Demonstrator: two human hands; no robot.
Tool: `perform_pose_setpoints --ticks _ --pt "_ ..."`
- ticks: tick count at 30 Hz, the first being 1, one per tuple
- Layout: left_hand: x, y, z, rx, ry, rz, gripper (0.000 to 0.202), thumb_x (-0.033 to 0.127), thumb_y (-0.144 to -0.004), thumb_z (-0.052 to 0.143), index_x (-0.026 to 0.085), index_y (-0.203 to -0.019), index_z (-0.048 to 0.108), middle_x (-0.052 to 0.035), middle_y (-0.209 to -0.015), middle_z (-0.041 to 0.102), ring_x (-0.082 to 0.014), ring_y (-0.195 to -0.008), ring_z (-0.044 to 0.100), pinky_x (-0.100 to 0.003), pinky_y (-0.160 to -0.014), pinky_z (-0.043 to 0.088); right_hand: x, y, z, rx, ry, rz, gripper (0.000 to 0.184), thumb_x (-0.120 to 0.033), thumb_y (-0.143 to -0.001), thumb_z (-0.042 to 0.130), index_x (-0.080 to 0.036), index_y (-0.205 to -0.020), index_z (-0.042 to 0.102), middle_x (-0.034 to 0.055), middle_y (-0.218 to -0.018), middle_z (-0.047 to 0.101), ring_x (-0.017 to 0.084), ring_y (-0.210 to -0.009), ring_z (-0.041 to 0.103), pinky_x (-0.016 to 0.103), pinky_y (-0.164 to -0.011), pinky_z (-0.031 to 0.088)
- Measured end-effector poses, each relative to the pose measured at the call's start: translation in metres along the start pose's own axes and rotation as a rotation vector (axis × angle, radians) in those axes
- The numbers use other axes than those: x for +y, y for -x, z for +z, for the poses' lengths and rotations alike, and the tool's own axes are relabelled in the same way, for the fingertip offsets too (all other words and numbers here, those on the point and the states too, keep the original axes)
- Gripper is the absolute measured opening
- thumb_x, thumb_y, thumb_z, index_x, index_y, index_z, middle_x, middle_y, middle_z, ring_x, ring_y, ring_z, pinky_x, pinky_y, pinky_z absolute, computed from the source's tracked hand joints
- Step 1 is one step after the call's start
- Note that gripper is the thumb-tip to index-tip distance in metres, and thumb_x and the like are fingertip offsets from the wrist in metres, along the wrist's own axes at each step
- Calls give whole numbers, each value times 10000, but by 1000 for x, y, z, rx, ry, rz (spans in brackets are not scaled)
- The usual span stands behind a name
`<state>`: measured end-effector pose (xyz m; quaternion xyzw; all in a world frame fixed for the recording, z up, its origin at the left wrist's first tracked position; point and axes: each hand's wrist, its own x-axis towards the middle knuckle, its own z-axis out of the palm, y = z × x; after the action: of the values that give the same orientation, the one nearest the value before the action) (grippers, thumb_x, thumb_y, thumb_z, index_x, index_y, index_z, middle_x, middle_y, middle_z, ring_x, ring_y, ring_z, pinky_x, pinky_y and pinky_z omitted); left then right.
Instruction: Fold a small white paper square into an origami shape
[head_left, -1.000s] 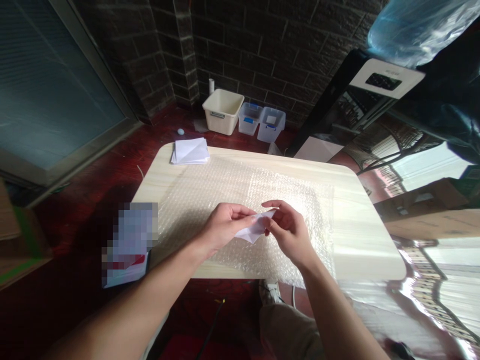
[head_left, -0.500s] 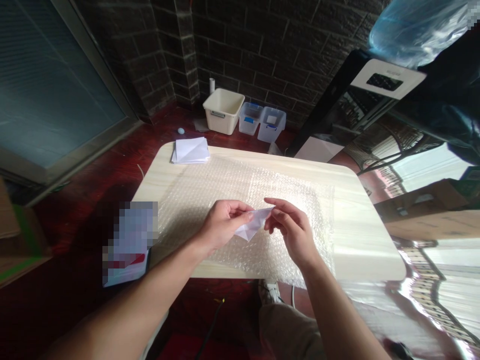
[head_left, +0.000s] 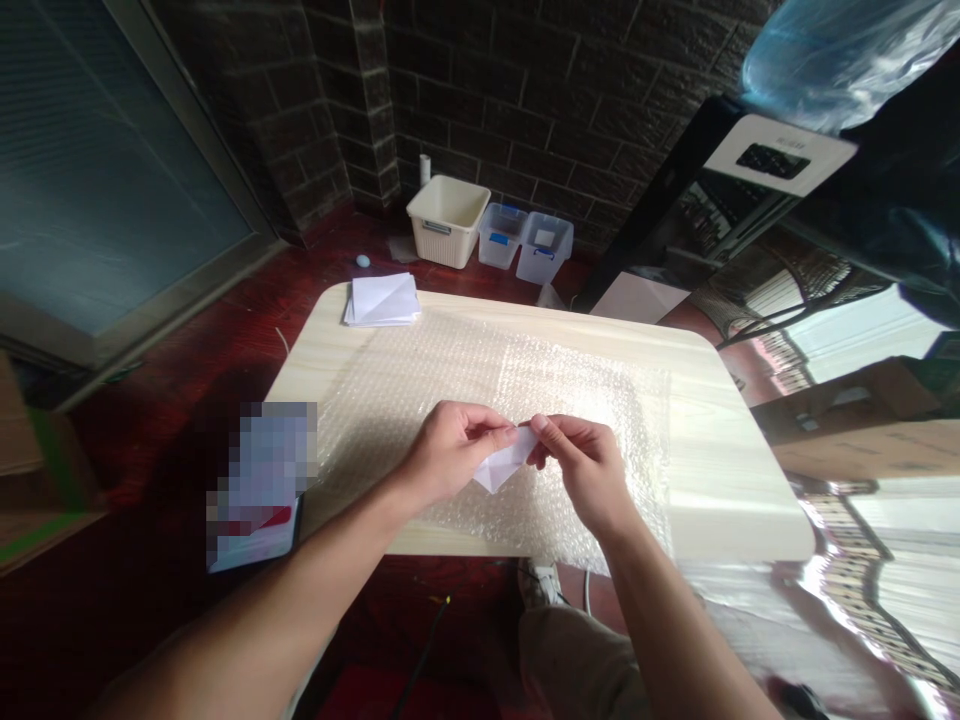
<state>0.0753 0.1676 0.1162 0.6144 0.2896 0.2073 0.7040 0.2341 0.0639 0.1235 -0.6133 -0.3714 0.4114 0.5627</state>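
Note:
A small folded piece of white paper [head_left: 503, 462] hangs just above the bubble wrap sheet [head_left: 457, 380] on the pale wooden table [head_left: 712, 460]. My left hand [head_left: 450, 455] pinches its left side with thumb and fingers. My right hand [head_left: 581, 470] pinches its upper right corner, fingers curled close together. Both hands meet over the near middle of the table.
A stack of white paper sheets [head_left: 381, 300] lies at the table's far left corner. On the floor behind stand a cream bin [head_left: 447, 220] and two clear plastic boxes [head_left: 525, 243]. A dark brick wall runs behind them. A glass door is at left.
My right hand's fingers have closed in on the paper and moved closer to the left hand. The paper has dropped slightly and looks more folded together.

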Motion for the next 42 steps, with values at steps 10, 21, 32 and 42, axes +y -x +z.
perform_pose_setpoints --ticks 10,21,32,42 --pt "-6 -1 -2 -32 153 -46 246 245 -822 742 131 -1037 780 -98 -941 800 -192 -796 701 -277 -691 487 3 -3 -3 93 -203 29 258 -423 -942 759 -185 -1012 831 7 -631 638 150 -587 553 299 -575 414" --pt "-6 -3 -4 -8 134 -77 265 391 -830 774 131 -877 793 -55 -790 728 -144 -674 589 -264 -621 393 3 -1 -6 5 -102 -52 183 -378 -851 871 -227 -953 846 24 -711 723 162 -642 614 307 -605 479" --pt "-5 -3 0 33 31 -16 298 420 -875 729 159 -733 719 -14 -693 638 -140 -631 544 -266 -587 374 5 -1 -1 97 -83 -32 312 -466 -878 838 -196 -725 799 23 -579 649 153 -545 559 311 -553 429" --pt "-5 -1 -4 -4 366 -217 309 401 -826 843 145 -922 698 -85 -781 759 -207 -628 721 -324 -572 573 -4 5 4 -97 -135 -21 163 -339 -870 841 -237 -991 877 43 -712 746 176 -658 632 329 -636 507"
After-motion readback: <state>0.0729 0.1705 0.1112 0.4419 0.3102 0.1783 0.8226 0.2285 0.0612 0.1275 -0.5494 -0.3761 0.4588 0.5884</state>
